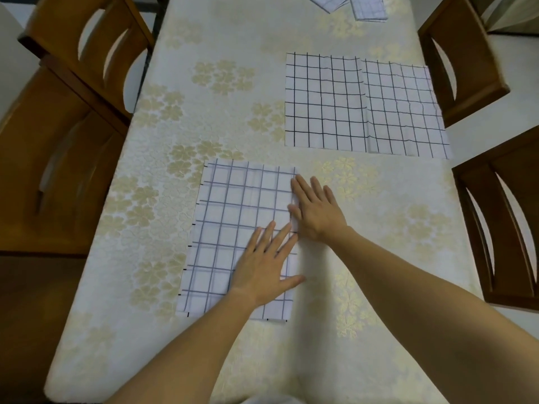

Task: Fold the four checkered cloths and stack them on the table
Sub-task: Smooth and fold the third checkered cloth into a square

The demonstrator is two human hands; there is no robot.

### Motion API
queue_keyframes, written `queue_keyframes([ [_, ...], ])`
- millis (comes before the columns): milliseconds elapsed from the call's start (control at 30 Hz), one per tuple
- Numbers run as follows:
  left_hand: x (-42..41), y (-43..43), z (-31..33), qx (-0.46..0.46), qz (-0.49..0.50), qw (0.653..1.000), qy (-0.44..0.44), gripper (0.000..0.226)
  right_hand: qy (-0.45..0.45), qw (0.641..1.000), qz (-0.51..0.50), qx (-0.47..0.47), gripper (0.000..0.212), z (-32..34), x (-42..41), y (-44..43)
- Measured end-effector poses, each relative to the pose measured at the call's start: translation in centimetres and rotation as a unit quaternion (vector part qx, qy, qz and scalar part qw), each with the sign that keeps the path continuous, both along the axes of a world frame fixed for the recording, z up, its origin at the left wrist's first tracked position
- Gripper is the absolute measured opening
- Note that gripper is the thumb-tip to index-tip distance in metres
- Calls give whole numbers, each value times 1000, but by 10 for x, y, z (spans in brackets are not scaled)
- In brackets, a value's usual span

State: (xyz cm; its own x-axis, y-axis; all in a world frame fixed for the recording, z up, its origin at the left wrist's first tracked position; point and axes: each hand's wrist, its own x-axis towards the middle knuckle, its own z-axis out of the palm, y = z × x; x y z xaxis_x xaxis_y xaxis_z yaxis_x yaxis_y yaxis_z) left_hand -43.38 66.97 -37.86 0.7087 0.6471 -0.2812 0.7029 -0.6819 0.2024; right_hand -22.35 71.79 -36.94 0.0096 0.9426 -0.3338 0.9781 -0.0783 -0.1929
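Observation:
A checkered cloth folded in half [230, 217] lies flat in the middle of the table, its paler grid side up. My left hand [267, 268] presses flat on its lower right part, fingers spread. My right hand [316, 209] rests flat along the cloth's right edge, fingers straight. A second checkered cloth [323, 100] with bold black lines lies spread at the right, overlapping a third, paler cloth [405, 112] beside it. More checkered cloth [366, 7] shows at the far top edge, cut off by the frame.
The table [140, 199] wears a cream cloth with a beige flower pattern. Wooden chairs stand on the left [67, 91] and on the right [466, 62], with another at the right [504, 228].

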Motion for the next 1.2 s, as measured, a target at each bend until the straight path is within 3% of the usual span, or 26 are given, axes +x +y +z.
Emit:
queue_keyframes([
  [300, 1, 1, 8, -26, -7, 1000, -4, 91, 9, 999, -26, -34, 69, 8, 13, 30],
  [467, -4, 2, 4, 18, 26, 999, -30, 71, 18, 999, 10, -29, 70, 12, 8, 13],
  [633, -1, 1, 5, -5, 17, 1000, -7, 83, 9, 999, 36, -19, 79, 7, 25, 6],
  [867, 0, -3, 10, -23, -6, 999, 22, 99, -7, 999, -5, -49, 73, 8, 31, 29],
  [1033, -3, -9, 12, -15, -41, 999, -1, 87, 12, 996, -39, -75, 74, 18, 24, 40],
  [1200, -6, -14, 7, 14, 23, 1000, 4, 79, 2, 999, 21, -29, 78, 15, 9, 4],
])
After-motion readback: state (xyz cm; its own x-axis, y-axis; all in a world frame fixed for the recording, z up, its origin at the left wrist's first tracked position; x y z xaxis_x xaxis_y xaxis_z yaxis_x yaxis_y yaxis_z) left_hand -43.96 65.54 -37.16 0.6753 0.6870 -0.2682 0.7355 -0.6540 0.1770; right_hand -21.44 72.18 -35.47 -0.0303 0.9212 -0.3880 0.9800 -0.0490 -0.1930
